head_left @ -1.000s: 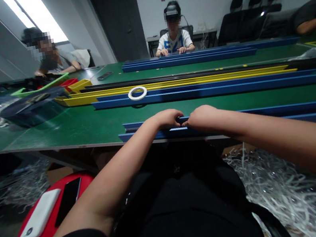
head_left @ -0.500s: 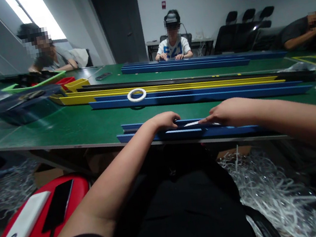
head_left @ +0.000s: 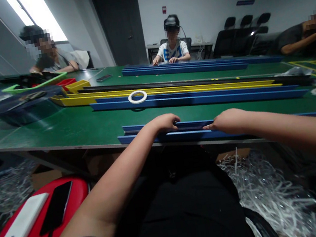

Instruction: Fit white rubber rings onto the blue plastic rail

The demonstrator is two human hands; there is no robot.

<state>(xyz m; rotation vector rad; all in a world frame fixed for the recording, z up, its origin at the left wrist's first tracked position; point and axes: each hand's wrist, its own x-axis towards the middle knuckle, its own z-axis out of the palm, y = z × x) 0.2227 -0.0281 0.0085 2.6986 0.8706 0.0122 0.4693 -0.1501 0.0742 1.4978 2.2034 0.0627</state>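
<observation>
A long blue channel strip (head_left: pixel 192 134) lies along the near edge of the table, with two raised walls and a dark groove. My left hand (head_left: pixel 166 123) curls over it left of centre, its fingers and thumb closed around the channel's walls. To the right, my right hand (head_left: pixel 226 121) rests low over the same channel with its fingertips pressed together in the groove. What the right fingertips hold, if anything, is too small to make out. Both forearms reach in from below.
Beyond lie another blue channel (head_left: pixel 200 100) with a white tape roll (head_left: pixel 137 97) on it, yellow strips (head_left: pixel 171 86) and a dark blue coil (head_left: pixel 27 106). Co-workers sit around the green table (head_left: pixel 86 124). A red stool (head_left: pixel 81 192) bears a phone; shredded strips (head_left: pixel 276 191) lie below right.
The white strip that showed between my hands in the channel no longer shows there. My right hand has shifted slightly right and down; my left hand stays about where it was.
</observation>
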